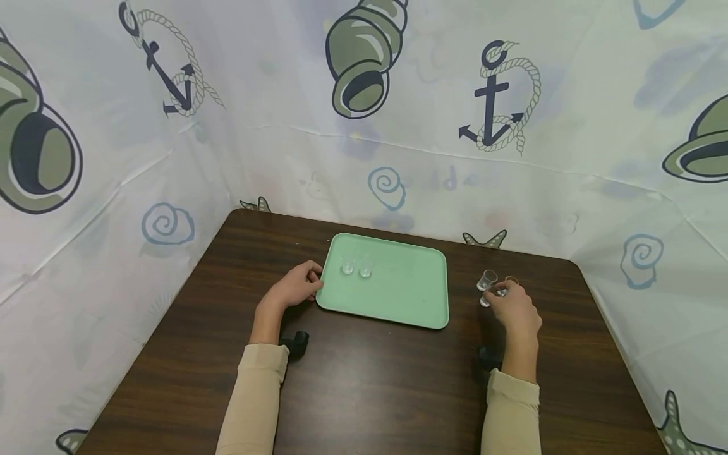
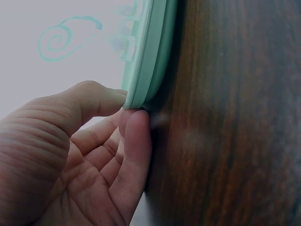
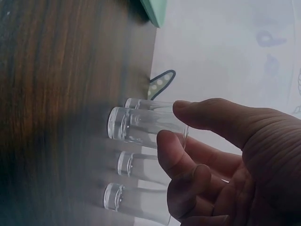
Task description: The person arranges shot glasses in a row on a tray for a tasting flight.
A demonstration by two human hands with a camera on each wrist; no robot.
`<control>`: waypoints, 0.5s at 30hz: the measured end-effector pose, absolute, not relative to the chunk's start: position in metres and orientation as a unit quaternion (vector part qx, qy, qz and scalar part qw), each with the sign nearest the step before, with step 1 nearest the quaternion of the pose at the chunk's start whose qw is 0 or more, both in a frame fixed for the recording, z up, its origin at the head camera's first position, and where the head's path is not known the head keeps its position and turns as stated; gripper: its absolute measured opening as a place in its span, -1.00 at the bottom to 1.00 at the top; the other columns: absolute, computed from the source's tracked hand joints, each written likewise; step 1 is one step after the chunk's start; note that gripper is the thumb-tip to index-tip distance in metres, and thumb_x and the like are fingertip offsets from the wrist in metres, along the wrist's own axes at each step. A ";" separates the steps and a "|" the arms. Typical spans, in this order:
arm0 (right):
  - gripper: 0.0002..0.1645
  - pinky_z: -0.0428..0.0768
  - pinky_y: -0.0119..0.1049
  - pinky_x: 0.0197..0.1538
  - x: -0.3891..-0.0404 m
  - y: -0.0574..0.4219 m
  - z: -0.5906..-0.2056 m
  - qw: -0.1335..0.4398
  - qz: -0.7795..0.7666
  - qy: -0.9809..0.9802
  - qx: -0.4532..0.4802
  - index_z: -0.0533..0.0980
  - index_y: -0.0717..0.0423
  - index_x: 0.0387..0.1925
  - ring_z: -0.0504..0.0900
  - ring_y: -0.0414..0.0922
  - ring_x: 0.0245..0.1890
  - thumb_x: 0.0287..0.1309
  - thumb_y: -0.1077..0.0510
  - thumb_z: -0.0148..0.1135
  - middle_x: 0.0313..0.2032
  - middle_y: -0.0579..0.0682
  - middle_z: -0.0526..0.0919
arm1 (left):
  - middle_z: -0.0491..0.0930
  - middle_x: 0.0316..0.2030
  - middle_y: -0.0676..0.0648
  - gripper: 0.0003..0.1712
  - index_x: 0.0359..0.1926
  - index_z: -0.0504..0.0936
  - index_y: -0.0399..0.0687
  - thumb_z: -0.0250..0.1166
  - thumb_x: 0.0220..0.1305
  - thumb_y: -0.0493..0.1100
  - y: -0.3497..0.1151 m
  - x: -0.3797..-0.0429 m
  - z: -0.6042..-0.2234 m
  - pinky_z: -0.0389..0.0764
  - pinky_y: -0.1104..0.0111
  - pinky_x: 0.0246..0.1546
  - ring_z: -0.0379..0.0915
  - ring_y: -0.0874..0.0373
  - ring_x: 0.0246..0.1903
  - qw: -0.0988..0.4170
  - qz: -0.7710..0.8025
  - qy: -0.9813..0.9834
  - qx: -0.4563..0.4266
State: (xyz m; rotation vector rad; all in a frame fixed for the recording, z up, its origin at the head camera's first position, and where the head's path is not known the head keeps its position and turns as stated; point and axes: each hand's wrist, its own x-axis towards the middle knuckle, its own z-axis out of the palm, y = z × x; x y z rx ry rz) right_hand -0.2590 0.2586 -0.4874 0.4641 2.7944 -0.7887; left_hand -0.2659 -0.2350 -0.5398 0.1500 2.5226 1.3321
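Note:
At the left edge of a mint-green tray (image 1: 404, 281), my left hand (image 1: 292, 285) pinches the rim between thumb and fingers. Two clear shot glasses stand on the tray, a left one (image 1: 347, 266) and a right one (image 1: 366, 270). Over to the right, my right hand (image 1: 516, 308) pinches a clear shot glass (image 3: 141, 126) near its rim with thumb and index finger; its thick base is close to the tabletop. Behind it stands another glass (image 1: 487, 279). Two more, a middle glass (image 3: 126, 163) and a lower glass (image 3: 117, 197), show beside the fingers in the right wrist view.
The dark wood-grain table (image 1: 364, 392) ends at a patterned cloth backdrop (image 1: 318, 158) along its back and sides. A black strap piece (image 1: 297, 344) sits at the left wrist. Bare tabletop lies between the tray and the right-hand glasses.

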 end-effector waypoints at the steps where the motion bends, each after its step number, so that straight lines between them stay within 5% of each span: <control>1: -0.26 0.54 0.19 -0.10 -0.259 0.258 -0.487 0.100 -0.267 0.945 0.157 0.43 0.12 0.48 0.62 0.28 0.02 0.51 -0.23 0.14 0.37 0.41 0.52 | 0.53 -0.10 -0.24 -0.54 0.40 0.43 -0.31 0.12 0.61 -0.20 -0.235 -0.265 -0.539 0.68 0.20 -0.17 0.60 0.00 -0.26 0.142 0.461 0.875 0.051; 15: -0.26 0.51 0.04 -0.22 -0.252 0.242 -0.468 0.041 -0.305 0.942 0.136 0.46 0.08 0.47 0.63 0.17 -0.12 0.50 -0.28 0.11 0.22 0.25 0.61 | 0.52 -0.11 -0.22 -0.53 0.41 0.43 -0.32 0.12 0.60 -0.21 -0.235 -0.265 -0.539 0.60 0.26 -0.24 0.58 0.00 -0.28 0.140 0.457 0.877 0.051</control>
